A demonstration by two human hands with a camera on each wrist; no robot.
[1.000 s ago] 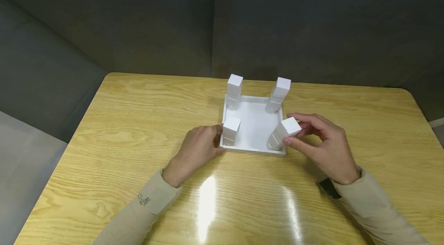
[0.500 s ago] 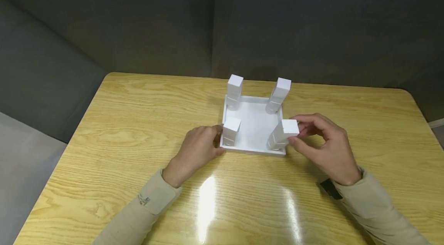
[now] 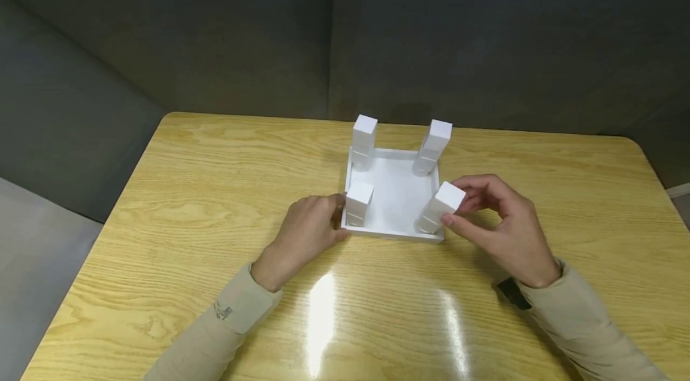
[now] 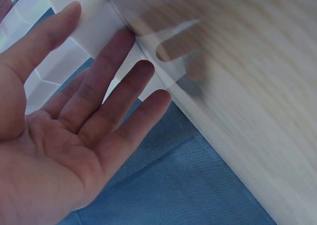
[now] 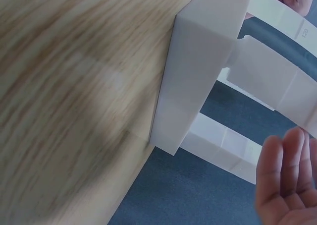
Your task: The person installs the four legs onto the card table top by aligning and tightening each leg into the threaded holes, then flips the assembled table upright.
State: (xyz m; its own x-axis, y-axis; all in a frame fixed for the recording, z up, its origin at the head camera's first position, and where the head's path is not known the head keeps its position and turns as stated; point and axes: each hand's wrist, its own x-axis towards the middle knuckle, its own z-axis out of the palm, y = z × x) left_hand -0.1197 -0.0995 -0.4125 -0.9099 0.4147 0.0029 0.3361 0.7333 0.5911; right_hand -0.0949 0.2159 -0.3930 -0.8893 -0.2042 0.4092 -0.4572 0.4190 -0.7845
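Note:
A square white tray (image 3: 396, 192) has a stack of white blocks standing at each corner. My right hand (image 3: 504, 225) pinches the top block (image 3: 450, 196) of the front right stack between thumb and fingers. That block sits turned relative to the blocks below it. At the tray's front left corner, my left hand (image 3: 309, 225) rests with relaxed fingers against the side, beside the front left stack (image 3: 359, 204). In the left wrist view its fingers (image 4: 119, 106) touch the tray's outer wall. The right wrist view shows fingertips (image 5: 292, 145) near a stack, whose top runs out of frame.
The back left stack (image 3: 365, 138) and back right stack (image 3: 435, 144) rise tall behind the hands. The wooden table (image 3: 226, 171) meets a dark grey partition (image 3: 242, 33) along its far edge. A dark band (image 3: 514, 293) circles the right wrist.
The pinched top block was squared to the front half a second ago and is now turned at an angle. My right fingers shifted slightly with it. The left hand and tray stayed put.

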